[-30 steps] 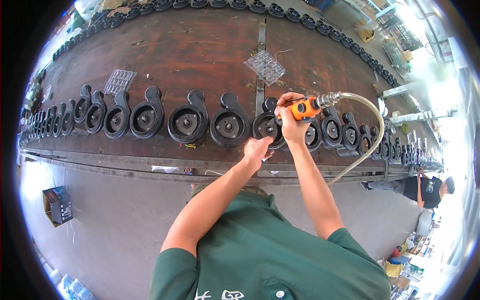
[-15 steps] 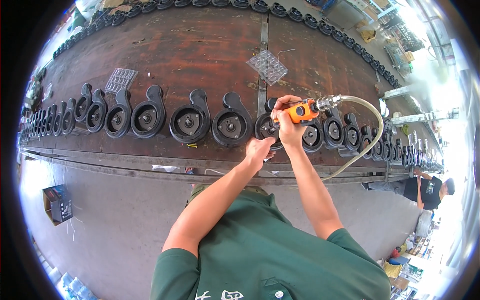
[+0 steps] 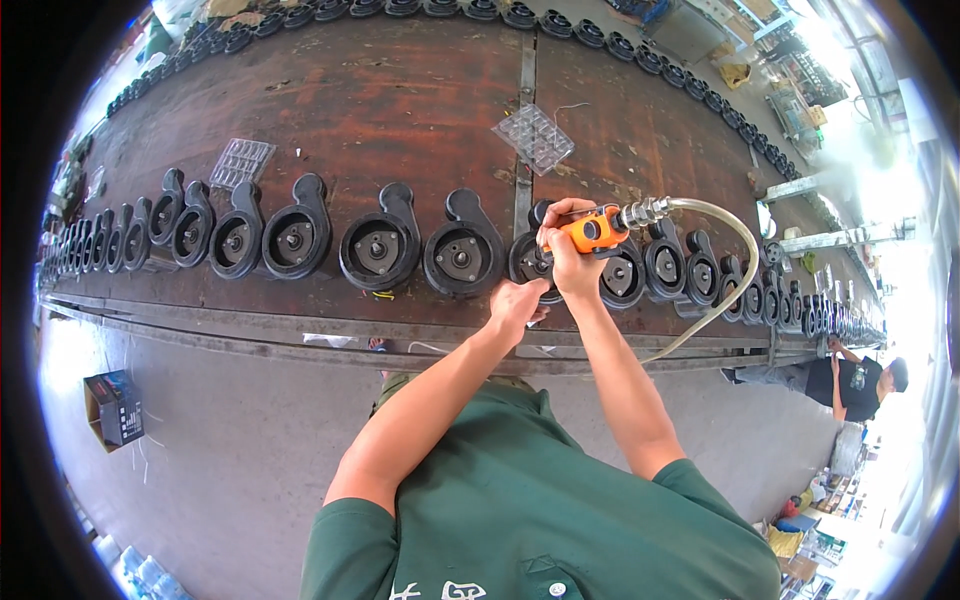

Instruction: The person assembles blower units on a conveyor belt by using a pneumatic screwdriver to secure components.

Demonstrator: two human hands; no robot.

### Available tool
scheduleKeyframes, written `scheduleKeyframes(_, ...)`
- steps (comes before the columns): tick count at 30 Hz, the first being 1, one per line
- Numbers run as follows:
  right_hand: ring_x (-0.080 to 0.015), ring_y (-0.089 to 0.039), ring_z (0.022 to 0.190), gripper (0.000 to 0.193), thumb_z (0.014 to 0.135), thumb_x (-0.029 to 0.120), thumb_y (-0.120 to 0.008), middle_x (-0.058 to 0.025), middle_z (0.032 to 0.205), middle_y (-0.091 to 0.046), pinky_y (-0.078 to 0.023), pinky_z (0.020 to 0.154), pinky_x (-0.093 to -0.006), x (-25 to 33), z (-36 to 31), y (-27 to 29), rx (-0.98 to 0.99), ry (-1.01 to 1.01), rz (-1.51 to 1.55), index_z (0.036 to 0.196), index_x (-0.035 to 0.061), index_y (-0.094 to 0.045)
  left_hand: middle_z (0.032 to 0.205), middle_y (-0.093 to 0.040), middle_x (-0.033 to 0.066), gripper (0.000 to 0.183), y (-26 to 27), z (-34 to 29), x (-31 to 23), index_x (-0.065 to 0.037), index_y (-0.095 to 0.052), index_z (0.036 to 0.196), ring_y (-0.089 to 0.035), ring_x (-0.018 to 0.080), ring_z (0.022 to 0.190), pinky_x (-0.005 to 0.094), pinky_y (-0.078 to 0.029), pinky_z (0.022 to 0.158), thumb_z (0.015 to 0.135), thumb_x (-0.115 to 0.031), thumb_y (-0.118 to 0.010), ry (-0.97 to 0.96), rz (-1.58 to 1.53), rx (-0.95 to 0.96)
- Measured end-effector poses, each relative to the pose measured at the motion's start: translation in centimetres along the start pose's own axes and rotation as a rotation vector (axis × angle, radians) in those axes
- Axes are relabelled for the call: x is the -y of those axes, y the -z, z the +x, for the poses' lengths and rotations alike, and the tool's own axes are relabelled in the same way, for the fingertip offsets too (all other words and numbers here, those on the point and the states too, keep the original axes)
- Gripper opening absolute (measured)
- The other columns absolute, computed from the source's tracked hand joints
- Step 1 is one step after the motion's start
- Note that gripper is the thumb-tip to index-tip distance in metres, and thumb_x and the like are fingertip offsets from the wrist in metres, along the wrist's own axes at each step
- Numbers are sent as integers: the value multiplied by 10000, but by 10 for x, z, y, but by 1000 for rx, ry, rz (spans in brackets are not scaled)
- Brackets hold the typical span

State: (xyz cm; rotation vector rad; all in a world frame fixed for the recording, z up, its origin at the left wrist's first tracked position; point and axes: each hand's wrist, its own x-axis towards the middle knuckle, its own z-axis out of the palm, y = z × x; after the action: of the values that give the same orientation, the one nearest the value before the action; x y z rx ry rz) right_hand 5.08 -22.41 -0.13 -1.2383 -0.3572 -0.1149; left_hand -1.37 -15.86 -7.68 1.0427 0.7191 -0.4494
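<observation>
My right hand [image 3: 572, 262] is wrapped round an orange air screwdriver [image 3: 596, 230], with a metal coupling and a clear hose [image 3: 745, 245] running from its back end. The tool is held over a round black blower housing [image 3: 526, 258] near the table's front edge. Its tip is hidden behind my fingers. At the near rim of that same housing, my left hand [image 3: 516, 302] is closed, fingers against the edge. To the left stands a like housing [image 3: 462, 250], its metal plate and central shaft facing up. Another housing [image 3: 622, 275] sits just right of my right wrist.
Rows of such housings line both the near and far edges of the brown table [image 3: 400, 110]. Clear plastic trays [image 3: 536, 138] lie on it. A cardboard box [image 3: 115, 410] rests on the floor at left. Another person [image 3: 858, 385] works far right.
My right hand and the screwdriver have shifted slightly left over the housing, and the hose has followed. My left hand has stayed almost still at the rim.
</observation>
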Motion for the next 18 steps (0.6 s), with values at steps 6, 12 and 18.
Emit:
scheduleKeyframes(6, -104, -626, 722, 237, 813, -72, -630, -56, 844, -648, -521, 650, -245, -5, -11, 5, 134, 37, -99, 1037, 0, -600, 779, -661, 78, 341, -1, 3, 5, 44, -650, 781, -657, 158, 586, 300, -580, 546, 850, -273, -756, -34, -12, -8)
scheduleKeyframes(12, -147, -617, 677, 138, 785, -15, -645, -147, 868, -644, -535, 610, -268, 7, -14, 6, 479, 364, -278, 917, -27, -607, 794, -667, 79, 417, 3, 81, 76, 33, -665, 777, -598, 131, 572, 289, -471, 466, 888, -361, -742, -266, -242, 124)
scheduleKeyframes(18, -117, -585, 681, 171, 883, -38, -574, -63, 873, -581, -507, 626, -253, -10, -20, -8, -110, 134, -208, 1033, 26, -522, 795, -677, 105, 323, -3, 8, 11, 82, -669, 772, -651, 161, 583, 296, -536, 485, 863, -224, -721, -40, -88, -26)
